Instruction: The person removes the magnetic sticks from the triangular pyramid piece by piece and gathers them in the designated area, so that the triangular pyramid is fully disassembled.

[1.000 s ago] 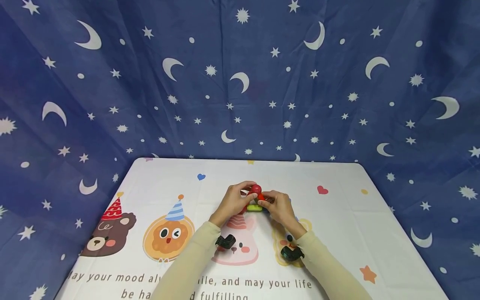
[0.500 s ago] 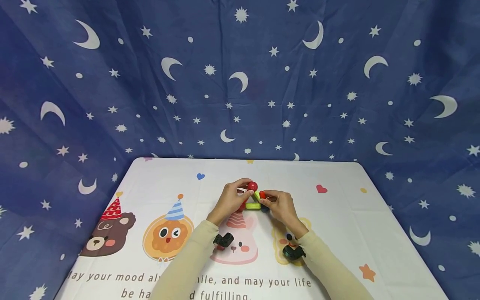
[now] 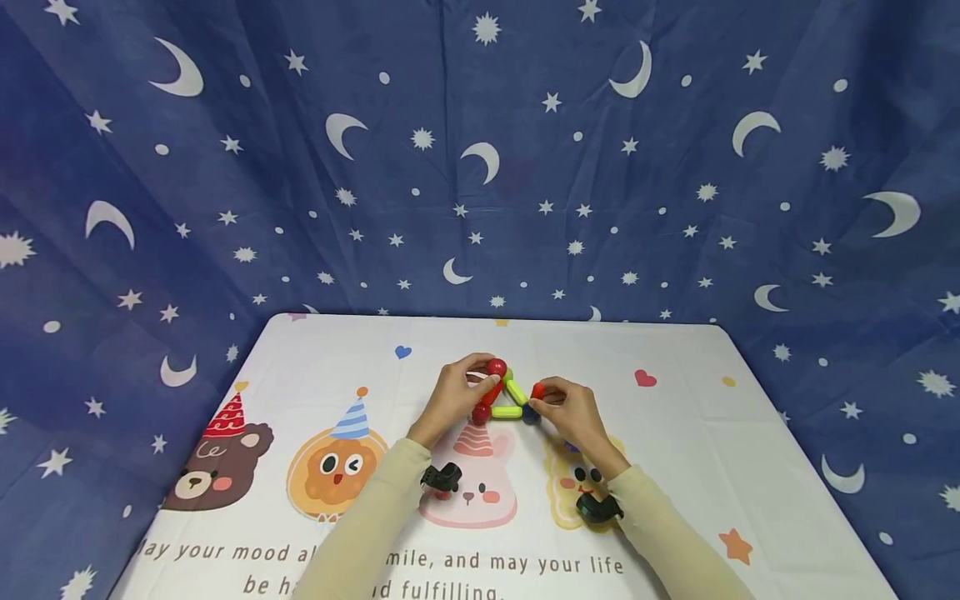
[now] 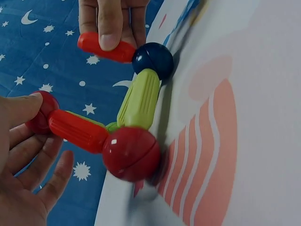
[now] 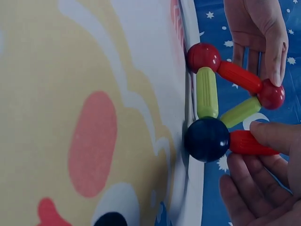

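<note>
My left hand point(image 3: 454, 395) pinches the upper red ball point(image 3: 497, 367). From that ball a red rod point(image 4: 77, 131) runs down to a lower red ball point(image 4: 131, 153). A yellow-green rod point(image 3: 507, 412) joins the lower ball to a dark blue ball point(image 5: 207, 139); another yellow-green rod point(image 3: 516, 392) slants up from the blue ball towards the top. Between thumb and fingers my right hand point(image 3: 572, 412) holds a second red rod point(image 5: 251, 143), whose end touches the blue ball. A green piece point(image 3: 507, 375) shows partly behind the upper red ball.
A white cloth point(image 3: 675, 467) printed with cartoon figures, hearts and lettering covers the table. Behind and beside it hangs a dark blue curtain point(image 3: 525, 250) with moons and stars. A black band device point(image 3: 442, 477) is on each wrist.
My right hand has moved right with its red rod, from near the upper red ball to the blue ball. My left hand has shifted slightly left with the upper red ball.
</note>
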